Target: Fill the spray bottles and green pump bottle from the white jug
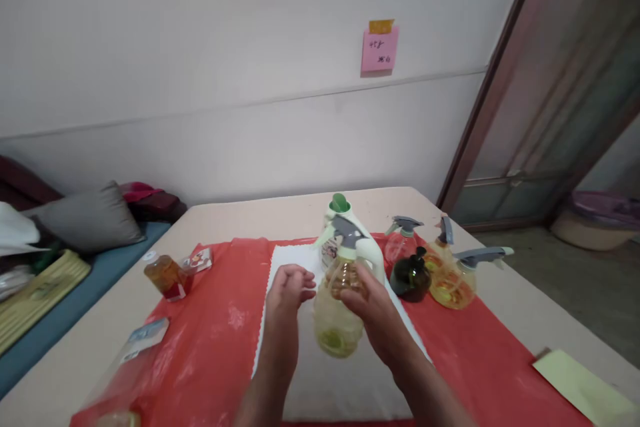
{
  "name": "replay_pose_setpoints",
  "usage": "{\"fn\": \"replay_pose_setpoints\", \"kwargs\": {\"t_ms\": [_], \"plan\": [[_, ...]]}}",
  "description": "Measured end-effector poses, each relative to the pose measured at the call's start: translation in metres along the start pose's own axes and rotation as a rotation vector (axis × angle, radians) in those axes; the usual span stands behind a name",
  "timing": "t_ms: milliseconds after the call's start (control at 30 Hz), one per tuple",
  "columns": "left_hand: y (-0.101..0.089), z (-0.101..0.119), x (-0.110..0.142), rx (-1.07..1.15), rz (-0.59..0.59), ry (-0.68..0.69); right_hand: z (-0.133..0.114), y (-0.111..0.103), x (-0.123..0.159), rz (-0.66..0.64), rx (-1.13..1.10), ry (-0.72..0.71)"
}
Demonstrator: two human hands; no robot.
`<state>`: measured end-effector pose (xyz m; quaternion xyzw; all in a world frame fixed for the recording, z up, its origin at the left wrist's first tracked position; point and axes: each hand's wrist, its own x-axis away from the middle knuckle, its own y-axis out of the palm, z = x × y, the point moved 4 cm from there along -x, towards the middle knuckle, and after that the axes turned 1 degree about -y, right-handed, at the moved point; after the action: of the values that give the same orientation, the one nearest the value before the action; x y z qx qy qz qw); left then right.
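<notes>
My right hand (pixel 367 297) is wrapped round the upper body of a clear yellowish spray bottle (pixel 337 327) with a grey trigger head. The bottle is upright over a white cloth (pixel 320 387). To its left, my left hand (pixel 290 287) has its fingers curved and apart, with nothing in them and a small gap to the bottle. Just behind stands a pale jug (pixel 367 243) with a green cap, partly hidden by the spray bottle.
Several spray bottles (pixel 453 287) and a dark green bottle (pixel 411 277) stand at the right on the red sheet (pixel 225 327). At the left are an amber bottle (pixel 165 277) and a small packet (pixel 198 260). Yellow paper (pixel 585 383) lies near right. A wall (pixel 250 147) rises behind.
</notes>
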<state>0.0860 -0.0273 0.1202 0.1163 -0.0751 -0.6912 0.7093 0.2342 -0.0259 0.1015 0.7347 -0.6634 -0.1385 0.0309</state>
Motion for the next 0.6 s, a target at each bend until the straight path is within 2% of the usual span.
{"fn": "replay_pose_setpoints", "kwargs": {"t_ms": [67,133,267,400,500,600], "plan": [[0.008,-0.01,0.007,-0.178,-0.099,-0.031,0.003,-0.002,-0.001,0.106,-0.004,-0.012],[0.016,-0.019,0.015,-0.293,-0.236,-0.118,0.004,-0.001,0.0,0.133,-0.011,-0.011],[0.018,-0.02,0.023,-0.458,-0.274,-0.145,0.001,-0.005,0.0,0.11,-0.038,-0.016],[0.019,-0.021,0.027,-0.571,-0.364,-0.128,-0.004,-0.021,-0.003,0.239,-0.08,-0.004],[0.021,-0.026,0.032,-0.439,-0.44,-0.165,-0.012,-0.022,-0.001,0.212,-0.162,0.043],[0.031,-0.032,0.041,0.003,-0.618,-0.323,-0.024,-0.012,0.008,0.147,-0.292,0.087]]}}
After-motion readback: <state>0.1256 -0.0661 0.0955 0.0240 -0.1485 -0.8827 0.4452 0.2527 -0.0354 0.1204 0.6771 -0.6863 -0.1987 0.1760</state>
